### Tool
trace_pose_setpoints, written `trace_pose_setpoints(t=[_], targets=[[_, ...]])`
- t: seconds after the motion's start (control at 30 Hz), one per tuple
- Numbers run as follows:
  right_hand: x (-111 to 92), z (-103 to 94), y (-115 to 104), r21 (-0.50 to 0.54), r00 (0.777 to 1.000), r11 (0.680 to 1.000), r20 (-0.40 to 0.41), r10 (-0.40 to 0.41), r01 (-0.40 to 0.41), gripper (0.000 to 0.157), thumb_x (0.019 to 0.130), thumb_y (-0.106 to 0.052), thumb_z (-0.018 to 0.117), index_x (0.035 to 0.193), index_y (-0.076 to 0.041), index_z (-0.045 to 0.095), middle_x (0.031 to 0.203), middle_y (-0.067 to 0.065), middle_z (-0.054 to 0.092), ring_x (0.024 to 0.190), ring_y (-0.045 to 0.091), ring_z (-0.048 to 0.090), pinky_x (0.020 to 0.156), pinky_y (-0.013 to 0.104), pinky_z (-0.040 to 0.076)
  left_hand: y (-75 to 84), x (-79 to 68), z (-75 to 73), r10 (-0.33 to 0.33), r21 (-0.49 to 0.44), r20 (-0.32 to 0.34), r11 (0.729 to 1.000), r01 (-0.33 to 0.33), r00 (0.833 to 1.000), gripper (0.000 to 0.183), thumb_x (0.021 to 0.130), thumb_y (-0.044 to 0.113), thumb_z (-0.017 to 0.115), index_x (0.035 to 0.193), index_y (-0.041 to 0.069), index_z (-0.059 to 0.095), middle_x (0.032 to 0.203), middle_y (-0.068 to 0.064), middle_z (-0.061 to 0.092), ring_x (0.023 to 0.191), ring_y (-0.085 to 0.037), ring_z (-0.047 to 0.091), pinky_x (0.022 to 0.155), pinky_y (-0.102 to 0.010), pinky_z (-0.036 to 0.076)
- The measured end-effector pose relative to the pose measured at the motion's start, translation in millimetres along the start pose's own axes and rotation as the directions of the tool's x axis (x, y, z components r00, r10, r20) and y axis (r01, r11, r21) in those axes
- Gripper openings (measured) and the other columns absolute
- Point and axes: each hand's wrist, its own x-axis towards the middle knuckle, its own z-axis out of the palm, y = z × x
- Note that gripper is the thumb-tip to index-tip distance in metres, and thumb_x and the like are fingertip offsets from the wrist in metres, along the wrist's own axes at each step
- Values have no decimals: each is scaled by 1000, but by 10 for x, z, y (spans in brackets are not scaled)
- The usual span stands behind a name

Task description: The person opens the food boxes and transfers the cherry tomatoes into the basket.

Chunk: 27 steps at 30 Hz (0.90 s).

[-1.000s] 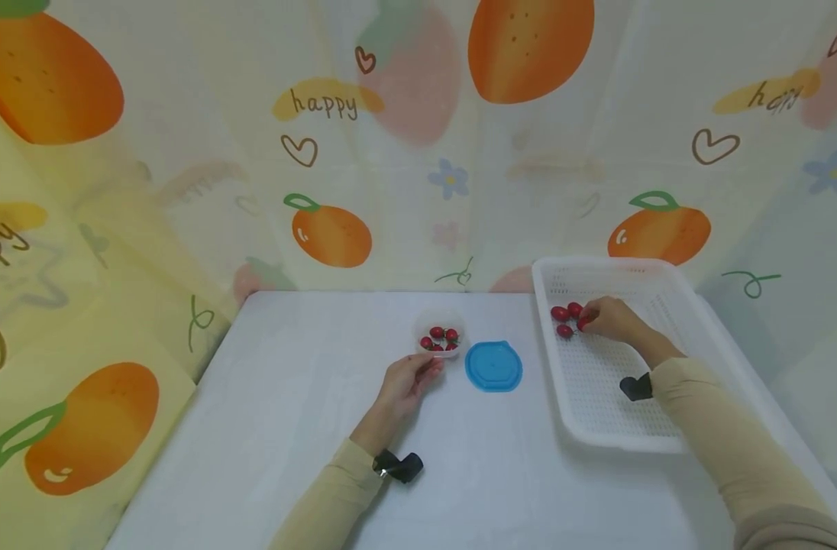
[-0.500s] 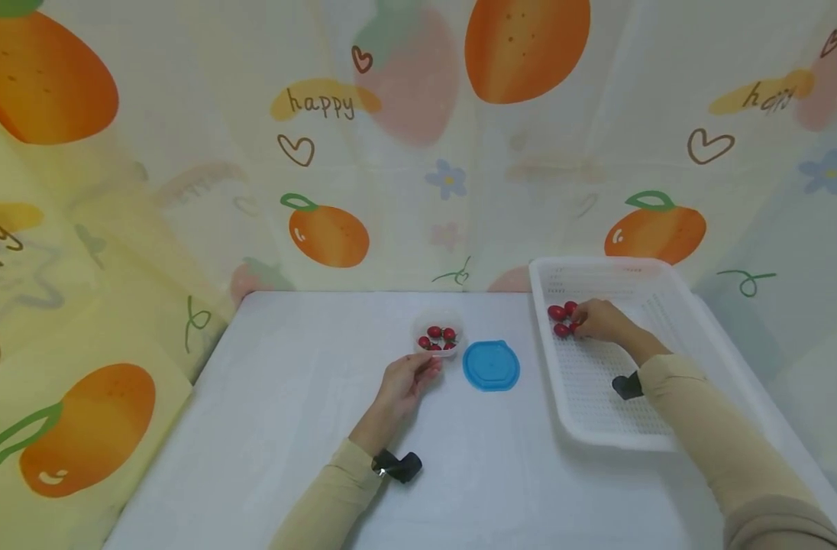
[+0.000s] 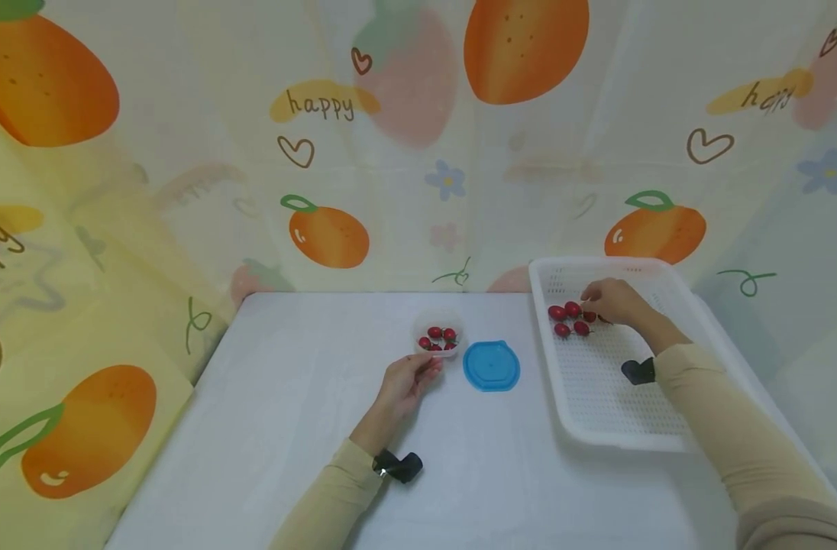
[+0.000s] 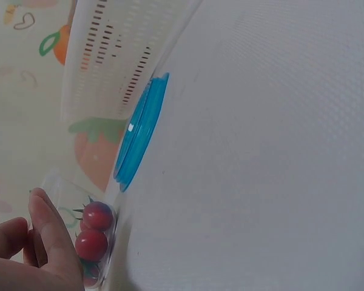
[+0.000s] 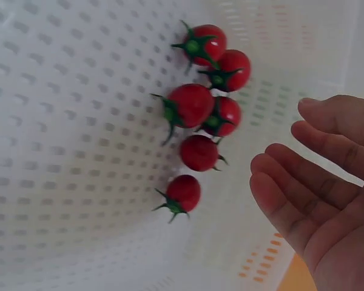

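Note:
My left hand (image 3: 405, 386) pinches the near rim of a small clear plastic container (image 3: 418, 327) with thumb and fingers. Several red cherry tomatoes (image 4: 91, 245) with green stems lie inside it. My right hand (image 3: 618, 304) hovers in the white basket, fingers apart and slightly bent, nothing between them in the right wrist view. Just beside it, several more cherry tomatoes (image 5: 191, 105) lie grouped on the basket floor; in the head view the hand partly covers some of them. A blue lid (image 3: 491, 366) lies flat on the table, right of the container.
The white perforated basket (image 3: 563, 412) stands on the right side of the table, its raised walls around my right hand. A white-covered table (image 3: 288, 397) extends left and front. A fruit-patterned curtain (image 3: 405, 229) hangs along the back and left.
My right hand has drawn back and right from the cherry tomato its fingers were on, which now lies free on the basket floor. The left hand keeps its place at the container.

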Motion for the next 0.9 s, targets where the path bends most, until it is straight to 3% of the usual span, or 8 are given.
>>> trace_pose_setpoints(t=[0.27, 0.47, 0.73, 0.9], targets=[[22, -151, -189, 4, 993, 998, -93, -66, 67, 36, 97, -20, 56, 122, 6, 59, 118, 29, 62, 103, 41, 59, 95, 56, 52, 1, 5, -7, -1, 5, 0, 1000, 1, 1000, 27, 97, 19, 60, 119, 3, 61, 99, -5, 72, 88, -11, 70, 81, -19, 58], [64, -211, -457, 3, 986, 994, -124, -109, 110, 36, 97, -20, 56, 124, 4, 59, 118, 26, 61, 99, 37, 60, 92, 52, 55, -2, 3, -7, 2, -2, -2, 1000, -2, 1000, 27, 97, 19, 59, 119, 3, 60, 98, -5, 72, 88, -11, 70, 81, -18, 58], [116, -153, -851, 2, 985, 990, -102, -138, 139, 36, 97, -20, 58, 127, -1, 58, 120, 22, 61, 100, 33, 61, 92, 45, 57, -5, -3, 2, -5, 1, -1, 1000, 5, 1000, 28, 97, 19, 59, 119, 3, 60, 99, -5, 72, 89, -11, 71, 82, -19, 58], [178, -61, -1053, 6, 976, 981, -103, -194, 196, 33, 97, -18, 57, 125, 1, 60, 119, 23, 62, 103, 35, 60, 93, 47, 56, 1, -7, 7, 0, 5, 3, 1000, 0, 1000, 28, 98, 20, 59, 120, 3, 59, 100, -5, 72, 89, -11, 70, 82, -18, 57]])
